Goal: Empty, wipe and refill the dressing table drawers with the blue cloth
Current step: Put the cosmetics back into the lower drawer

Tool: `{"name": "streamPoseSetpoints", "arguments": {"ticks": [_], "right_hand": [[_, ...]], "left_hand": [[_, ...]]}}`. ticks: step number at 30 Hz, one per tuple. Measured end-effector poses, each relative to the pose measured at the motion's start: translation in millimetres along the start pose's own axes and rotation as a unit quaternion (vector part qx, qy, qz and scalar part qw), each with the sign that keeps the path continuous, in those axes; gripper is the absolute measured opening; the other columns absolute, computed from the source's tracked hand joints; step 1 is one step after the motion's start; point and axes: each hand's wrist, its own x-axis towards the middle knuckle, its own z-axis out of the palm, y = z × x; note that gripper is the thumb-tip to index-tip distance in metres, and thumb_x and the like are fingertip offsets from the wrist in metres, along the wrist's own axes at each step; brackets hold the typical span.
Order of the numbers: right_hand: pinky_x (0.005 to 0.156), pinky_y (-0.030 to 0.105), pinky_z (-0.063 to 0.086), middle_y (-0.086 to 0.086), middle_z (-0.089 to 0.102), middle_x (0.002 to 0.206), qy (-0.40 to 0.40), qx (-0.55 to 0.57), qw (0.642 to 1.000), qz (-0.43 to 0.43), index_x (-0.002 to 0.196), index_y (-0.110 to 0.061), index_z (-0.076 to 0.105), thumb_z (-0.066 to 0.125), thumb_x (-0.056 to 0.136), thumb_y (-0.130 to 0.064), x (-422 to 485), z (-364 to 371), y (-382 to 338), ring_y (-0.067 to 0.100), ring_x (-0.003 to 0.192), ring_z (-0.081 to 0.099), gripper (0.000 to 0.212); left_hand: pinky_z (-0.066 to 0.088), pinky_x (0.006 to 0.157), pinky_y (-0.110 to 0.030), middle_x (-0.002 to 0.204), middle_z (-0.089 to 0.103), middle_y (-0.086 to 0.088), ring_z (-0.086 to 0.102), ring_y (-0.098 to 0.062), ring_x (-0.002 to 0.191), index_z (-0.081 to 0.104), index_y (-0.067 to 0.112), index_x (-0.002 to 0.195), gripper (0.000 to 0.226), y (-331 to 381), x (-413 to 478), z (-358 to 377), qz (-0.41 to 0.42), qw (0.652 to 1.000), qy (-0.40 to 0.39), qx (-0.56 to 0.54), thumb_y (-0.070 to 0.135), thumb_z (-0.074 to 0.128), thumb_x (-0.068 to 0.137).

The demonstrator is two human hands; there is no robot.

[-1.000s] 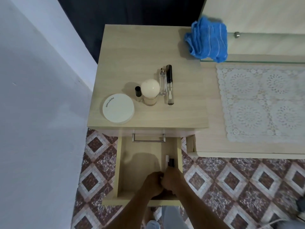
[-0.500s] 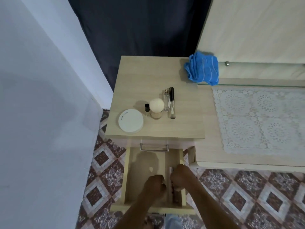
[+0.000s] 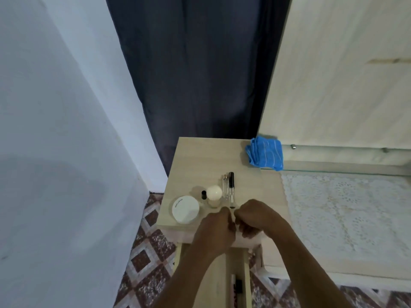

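Bottom centre of frame: open drawer (image 3: 246, 274) of the dressing table, pale wood. A small dark item (image 3: 239, 285) lies along its right wall, with a pale slim piece just beside it; too blurred to identify either. Two bare forearms rise from the bottom edge over the drawer. Left hand (image 3: 216, 227) and right hand (image 3: 255, 216) sit knuckles-up, close together, almost touching, above the front edge of the table top (image 3: 200, 156). Fingers of both hands are curled under into the palms; cannot tell whether either hand encloses anything. Just beyond the hands, a cluster stands on the top: white round compact (image 3: 185, 209) at the left, a small black-capped bottle (image 3: 203, 195), a bottle with a round white cap (image 3: 214, 193), a slim clear spray bottle (image 3: 225, 187) and a black-capped clear tube (image 3: 231, 187) lying side by side. Blue cloth (image 3: 265, 156), folded and bunched, rests at the far right corner of the top, overlapping the edge of a glass shelf. Right of frame: lace mat (image 3: 347, 210) on a lower surface. Lower left: patterned floor tiles (image 3: 146, 263). Upper centre: dark curtain (image 3: 195, 74); a white wall (image 3: 55, 107) fills the left.
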Motion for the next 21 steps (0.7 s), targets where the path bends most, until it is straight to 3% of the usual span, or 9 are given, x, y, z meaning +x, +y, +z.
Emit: {"name": "streamPoseSetpoints", "arguments": {"ticks": [3,5,8,13,16,21], "right_hand": [[0.066,0.035,0.058,0.015,0.067,0.065,0.135,-0.009,0.988,-0.074,0.071,-0.003,0.061,0.053,0.086,-0.021,15.4,-11.4,-4.8,0.027,0.056,0.066,0.024],[0.066,0.032,0.057,0.009,0.066,0.06,0.175,-0.068,0.978,-0.095,0.066,-0.008,0.059,0.056,0.086,-0.035,28.1,-12.2,-6.0,0.023,0.056,0.067,0.033],[0.066,0.028,0.054,0.002,0.059,0.06,0.183,-0.125,0.971,-0.09,0.068,-0.013,0.058,0.057,0.081,-0.051,49.7,-7.4,-3.0,0.023,0.064,0.066,0.041],[0.048,0.022,0.034,0.001,0.056,0.067,0.191,-0.13,0.97,-0.079,0.073,-0.014,0.055,0.053,0.079,-0.066,74.3,-4.3,4.5,0.02,0.065,0.057,0.052],[0.045,0.02,0.026,0.0,0.054,0.067,0.195,-0.137,0.967,-0.088,0.072,-0.014,0.052,0.055,0.082,-0.059,79.4,-6.8,6.5,0.019,0.066,0.051,0.047],[0.048,0.02,0.029,0.0,0.059,0.075,0.199,-0.139,0.965,-0.101,0.084,-0.012,0.055,0.059,0.081,-0.041,77.7,-10.8,11.3,0.018,0.072,0.055,0.029]], "left_hand": [[0.051,0.07,-0.034,0.099,0.067,-0.01,0.066,-0.027,0.089,0.037,0.013,0.134,0.042,18.0,11.9,-4.6,-0.003,1.0,0.021,0.011,0.021,0.046,0.094],[0.051,0.073,-0.035,0.105,0.066,-0.01,0.065,-0.026,0.092,0.01,0.01,0.151,0.069,25.9,17.5,-3.4,-0.03,0.999,-0.004,0.028,0.02,0.045,0.093],[0.055,0.075,-0.037,0.104,0.067,-0.008,0.066,-0.024,0.091,-0.013,0.008,0.151,0.083,31.0,26.1,2.9,-0.06,0.997,-0.017,0.047,0.02,0.045,0.093],[0.051,0.076,-0.035,0.111,0.065,-0.008,0.065,-0.024,0.096,-0.015,0.003,0.15,0.082,34.9,35.0,7.9,-0.089,0.993,-0.03,0.065,0.023,0.043,0.095],[0.051,0.079,-0.036,0.114,0.064,-0.008,0.064,-0.025,0.099,-0.012,0.004,0.15,0.08,36.7,38.5,8.6,-0.104,0.991,-0.041,0.075,0.021,0.043,0.095],[0.045,0.072,-0.033,0.115,0.064,-0.009,0.064,-0.026,0.099,-0.001,0.005,0.152,0.07,39.3,34.5,12.0,-0.091,0.988,-0.026,0.124,0.02,0.038,0.096]]}}
